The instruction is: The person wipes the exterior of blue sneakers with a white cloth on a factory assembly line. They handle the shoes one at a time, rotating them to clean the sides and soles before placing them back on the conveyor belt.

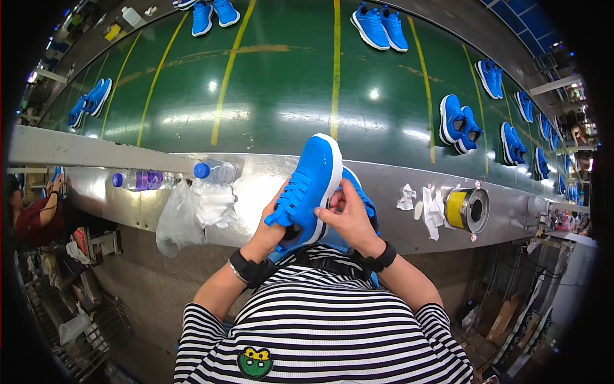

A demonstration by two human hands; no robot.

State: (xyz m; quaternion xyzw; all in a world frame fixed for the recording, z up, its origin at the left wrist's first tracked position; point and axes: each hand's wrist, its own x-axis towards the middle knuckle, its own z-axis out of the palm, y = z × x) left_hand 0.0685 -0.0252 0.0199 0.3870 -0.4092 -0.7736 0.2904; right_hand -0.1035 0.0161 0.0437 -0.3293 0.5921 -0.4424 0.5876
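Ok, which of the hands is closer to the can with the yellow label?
Right. The right hand is on the right side of the blue shoe, with the can farther right. The left hand is on the shoe's left side, farther from the can.

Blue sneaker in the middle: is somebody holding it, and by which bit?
Yes: the left hand holds the blue sneaker by its upper, fingers mostly hidden; the right hand has its thumb against the white sole.

The held shoe (313,169) partly hides the left hand (266,232) and a second shoe (369,208). Beyond it, leftward, the top edge crops another shoe (185,4).
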